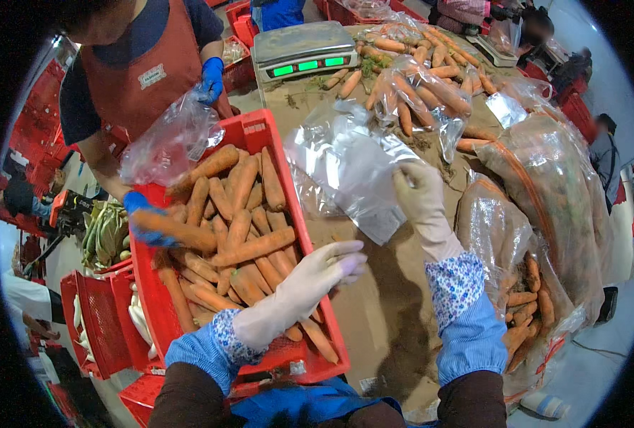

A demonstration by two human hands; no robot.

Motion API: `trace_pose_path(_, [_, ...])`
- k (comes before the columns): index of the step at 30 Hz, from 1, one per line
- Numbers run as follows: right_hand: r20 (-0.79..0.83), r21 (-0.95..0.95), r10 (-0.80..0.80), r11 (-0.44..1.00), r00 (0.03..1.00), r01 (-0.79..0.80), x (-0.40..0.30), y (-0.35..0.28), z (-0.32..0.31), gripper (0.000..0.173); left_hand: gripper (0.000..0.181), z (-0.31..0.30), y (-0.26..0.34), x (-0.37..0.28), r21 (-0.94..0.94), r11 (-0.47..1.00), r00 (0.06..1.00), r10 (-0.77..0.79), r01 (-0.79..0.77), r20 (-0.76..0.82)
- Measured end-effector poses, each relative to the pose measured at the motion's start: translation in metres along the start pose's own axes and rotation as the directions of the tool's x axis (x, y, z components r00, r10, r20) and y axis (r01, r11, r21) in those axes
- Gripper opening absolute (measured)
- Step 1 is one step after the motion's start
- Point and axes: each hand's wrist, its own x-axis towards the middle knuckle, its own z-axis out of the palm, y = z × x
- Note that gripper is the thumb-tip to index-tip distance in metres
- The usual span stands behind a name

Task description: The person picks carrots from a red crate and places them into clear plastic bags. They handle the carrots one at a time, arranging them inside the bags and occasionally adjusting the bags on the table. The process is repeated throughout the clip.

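My gloved left hand (325, 270) is held over the right rim of a red plastic crate (317, 315) full of carrots (252, 249). Its fingers are slightly bent, with nothing visible in them. At the edge of a stack of clear plastic bags (349, 171), my gloved right hand (418, 187) has its fingers curled; whether it pinches a bag cannot be told. Across the crate, a co-worker's blue-gloved hand (148, 219) holds a carrot (180, 231), and the other blue-gloved hand (211, 80) holds a clear plastic bag (172, 136).
A digital scale (303, 48) stands at the table's far left. Loose and bagged carrots (418, 96) lie beyond the bags. Large carrot sacks (541, 187) stand on the right. Crates of white radishes (140, 321) are at the lower left.
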Motion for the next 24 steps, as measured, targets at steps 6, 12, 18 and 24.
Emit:
trace_pose_path(6, [0.137,0.076,-0.088,0.994,0.987,0.078,-0.026,-0.022,-0.002,0.005,0.058,0.014,-0.015,0.036,-0.303,0.953,0.998,0.017,0.002,0.061])
trace_pose_path(12, [0.339,-0.056,-0.358,0.915,0.870,0.399,-0.070,-0.079,-0.003,0.013,0.038,-0.001,-0.010,0.044,0.580,0.622,0.793,0.605,-0.526,0.071])
trace_pose_path(18, [0.329,0.390,0.110,0.889,0.938,-0.241,-0.051,-0.053,-0.001,0.022,0.026,-0.020,0.002,0.043,-0.348,0.920,0.905,0.019,-0.183,-0.425])
trace_pose_path(24, [0.266,-0.132,-0.053,0.987,0.962,0.091,-0.012,0.030,0.083,0.056,0.030,-0.025,0.020,0.023,-0.009,0.999,0.847,0.023,-0.033,-0.532])
